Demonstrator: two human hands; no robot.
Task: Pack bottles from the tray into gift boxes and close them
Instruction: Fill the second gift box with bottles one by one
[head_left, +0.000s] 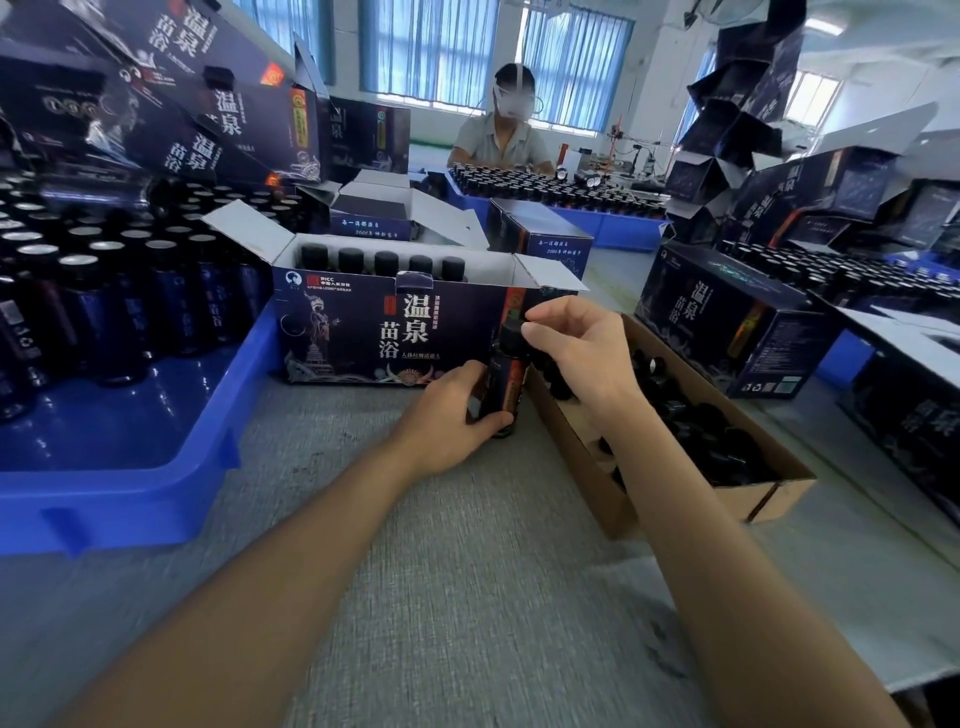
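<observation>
Dark bottle (510, 375) stands upright on the grey table (441, 545), left hand (447, 421) gripping its body, right hand (576, 353) pinching its cap (510, 332); open gift box (384, 332) just beyond at 11 o'clock, blue tray (130, 488) at 9 o'clock.

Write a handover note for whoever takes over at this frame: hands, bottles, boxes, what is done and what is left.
The left hand grips the lower body of a bottle standing on the table, by the right end of the gift box.
The right hand has its fingers pinching the bottle's cap.
The gift box has its flaps open. Five bottles show in its back row; the front row is hidden.
The blue tray, at the left, holds many bottles.
The brown carton, at the right, holds dark caps.
Left: box this bottle, fill up, close the flaps.
</observation>
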